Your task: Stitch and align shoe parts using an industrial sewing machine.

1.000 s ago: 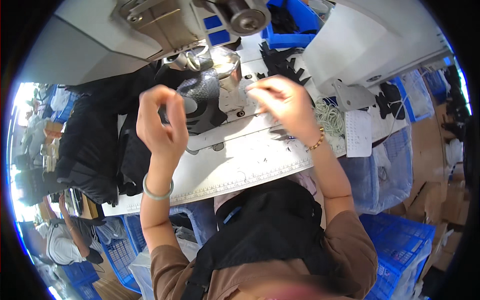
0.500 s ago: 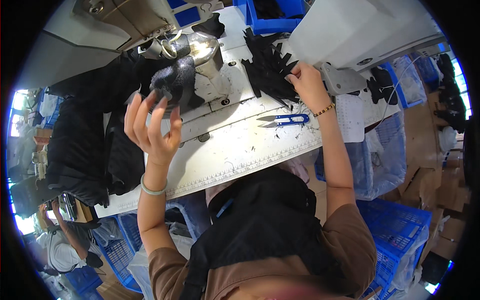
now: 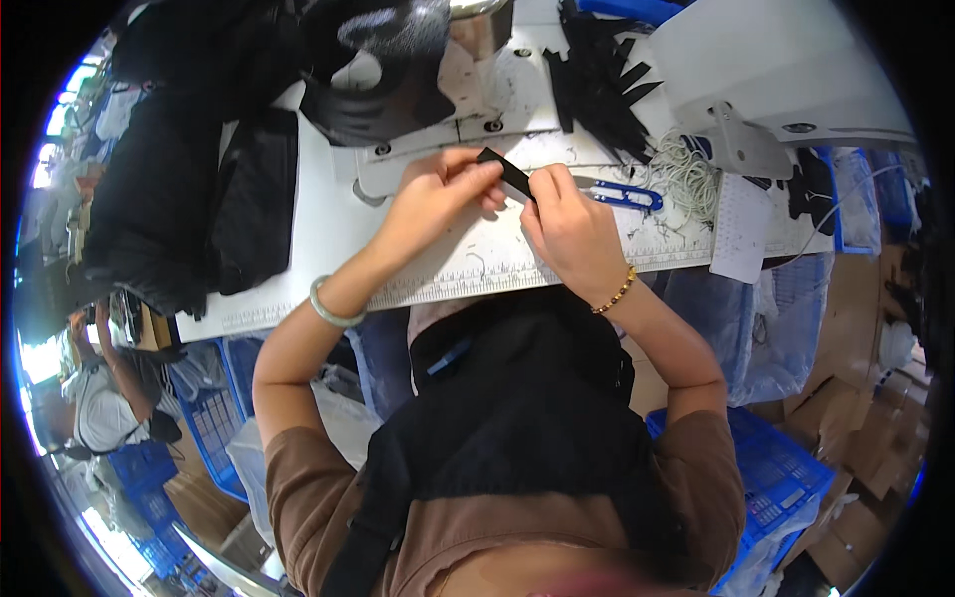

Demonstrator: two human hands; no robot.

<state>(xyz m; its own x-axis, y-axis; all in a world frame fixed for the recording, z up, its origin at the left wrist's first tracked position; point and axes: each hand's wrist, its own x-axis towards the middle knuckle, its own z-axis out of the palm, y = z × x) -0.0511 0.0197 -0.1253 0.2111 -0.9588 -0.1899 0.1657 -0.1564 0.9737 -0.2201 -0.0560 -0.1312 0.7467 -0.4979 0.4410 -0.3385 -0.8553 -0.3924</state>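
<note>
A short black fabric strip (image 3: 509, 175) is stretched between my two hands above the white worktable (image 3: 423, 284). My left hand (image 3: 438, 197) pinches its far left end between thumb and fingers. At its near right end, my right hand (image 3: 572, 221) is closed on it, fingers curled. Just beyond my right hand lie blue-handled thread snips (image 3: 629, 195), their blades partly hidden by it. A loose pile of similar black strips (image 3: 605, 85) lies farther back. Beyond my left hand, a black fabric piece (image 3: 378, 109) with a shiny patch rests by the machine's metal part (image 3: 479, 28).
Black fabric (image 3: 149, 209) is heaped at the left. Tangled pale cord (image 3: 684, 179) and a white paper sheet (image 3: 739, 229) lie at the right, below a large white machine housing (image 3: 766, 70). A ruler strip (image 3: 477, 282) follows the front edge. Blue crates (image 3: 761, 468) stand below.
My right hand has come from the strip pile to the middle with a black strip. My left hand, open and raised before, has moved right and grips the strip's other end. The view has shifted.
</note>
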